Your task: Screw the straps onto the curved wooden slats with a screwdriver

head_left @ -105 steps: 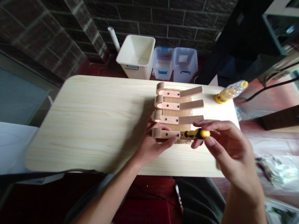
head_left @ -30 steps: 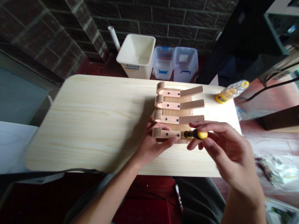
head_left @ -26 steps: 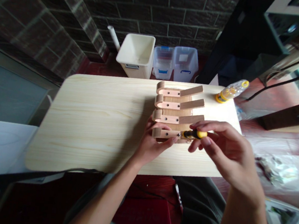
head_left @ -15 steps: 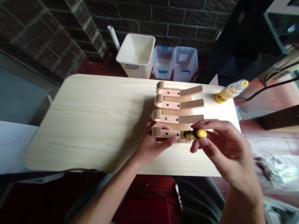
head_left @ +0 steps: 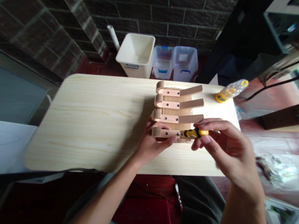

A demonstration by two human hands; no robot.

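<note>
A wooden rack (head_left: 185, 113) with several curved hooks lies on the pale table (head_left: 91, 120), dark screws showing in the hooks. My left hand (head_left: 152, 143) grips its near end, fingers behind and thumb along the nearest hook (head_left: 172, 133). In my right hand (head_left: 223, 145) a short yellow-and-black screwdriver (head_left: 194, 133) is pinched between thumb and fingers. The tool's tip meets or nearly meets the right-hand screw (head_left: 178, 134) of that hook.
A clear plastic bottle with yellow ends (head_left: 231, 90) stands at the table's back right corner. Behind the table are a cream bin (head_left: 136, 53) and two clear plastic boxes, one of them bluish (head_left: 185, 62). A dark brick wall (head_left: 153, 4) closes off the back.
My right hand has shifted slightly and turned a little with the screwdriver, whose handle end sits a bit further right and higher. My left hand and the rack have stayed put.
</note>
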